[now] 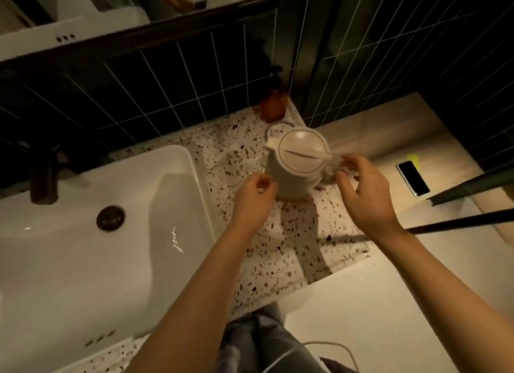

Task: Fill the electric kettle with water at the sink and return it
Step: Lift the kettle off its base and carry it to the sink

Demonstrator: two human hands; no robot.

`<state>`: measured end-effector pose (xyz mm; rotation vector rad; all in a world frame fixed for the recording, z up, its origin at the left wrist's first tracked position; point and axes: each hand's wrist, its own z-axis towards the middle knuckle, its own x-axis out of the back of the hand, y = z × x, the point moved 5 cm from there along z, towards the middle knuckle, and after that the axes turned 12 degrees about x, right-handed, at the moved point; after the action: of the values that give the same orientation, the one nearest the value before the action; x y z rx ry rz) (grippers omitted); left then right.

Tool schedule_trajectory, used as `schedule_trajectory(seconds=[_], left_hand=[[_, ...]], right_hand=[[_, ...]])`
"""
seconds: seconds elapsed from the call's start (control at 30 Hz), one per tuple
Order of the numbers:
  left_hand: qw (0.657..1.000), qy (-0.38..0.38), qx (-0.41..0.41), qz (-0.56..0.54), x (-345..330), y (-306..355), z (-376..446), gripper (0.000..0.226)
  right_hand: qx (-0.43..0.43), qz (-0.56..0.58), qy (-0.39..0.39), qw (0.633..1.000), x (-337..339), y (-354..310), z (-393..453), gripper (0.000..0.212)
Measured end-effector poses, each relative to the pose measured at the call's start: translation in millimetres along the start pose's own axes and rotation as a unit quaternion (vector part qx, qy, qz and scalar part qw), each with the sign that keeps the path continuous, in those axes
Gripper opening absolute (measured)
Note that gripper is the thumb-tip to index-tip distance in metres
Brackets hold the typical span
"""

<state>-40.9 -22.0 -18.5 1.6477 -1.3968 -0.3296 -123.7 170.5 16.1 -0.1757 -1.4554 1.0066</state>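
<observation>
A cream electric kettle [297, 161] with its lid closed stands upright on the speckled terrazzo counter [281, 250], to the right of the white sink [83, 233]. My left hand [254, 198] hovers beside the kettle's lower left side, fingers curled, holding nothing. My right hand [361, 189] is at the kettle's handle on the right, fingers spread apart around it and not closed. A dark faucet [44, 175] stands at the sink's back left, and a dark drain [110, 217] sits in the basin.
A brown soap bottle [274, 105] stands in the corner behind the kettle. A phone [413, 178] lies on the wooden shelf at right. A dark glass-door frame [470, 203] juts in from the right. A white cord [328, 350] trails near my legs.
</observation>
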Motion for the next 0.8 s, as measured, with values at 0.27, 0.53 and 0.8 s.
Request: schedule_trajectory(seconds=[0.27,0.53,0.8], left_hand=[[0.992,-0.043,0.083,-0.084,-23.7,15.9,37.8,0.070],[0.971,-0.060,0.139,-0.187,-44.4,16.2,65.1,0.077],[0.968,-0.071,0.134,-0.200,-50.5,13.5,77.2,0.065]], right_hand=[[-0.095,-0.025,-0.056,0.994,-19.6,41.8,38.8,0.055],[-0.141,0.001,-0.088,0.986,-30.6,71.2,57.3,0.042],[-0.132,0.051,-0.113,0.983,-33.1,74.8,56.4,0.059]])
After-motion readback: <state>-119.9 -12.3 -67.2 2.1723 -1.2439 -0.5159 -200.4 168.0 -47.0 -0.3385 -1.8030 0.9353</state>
